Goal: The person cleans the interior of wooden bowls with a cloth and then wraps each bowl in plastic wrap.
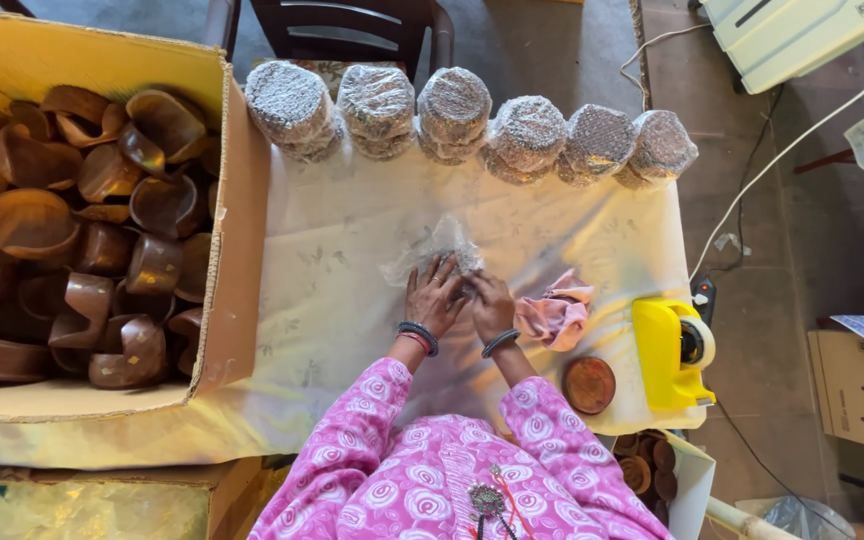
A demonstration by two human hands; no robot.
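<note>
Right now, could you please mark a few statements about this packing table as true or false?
1. Both hands, left hand and right hand, press on a clear plastic wrap. True.
2. The cardboard box holds glass jars. False: it holds brown wooden bowls.
3. Six wrapped bundles line the table's far edge. True.
4. The yellow tape dispenser lies left of the hands. False: it sits to their right.
5. A pink cloth lies beside the right hand. True.
</note>
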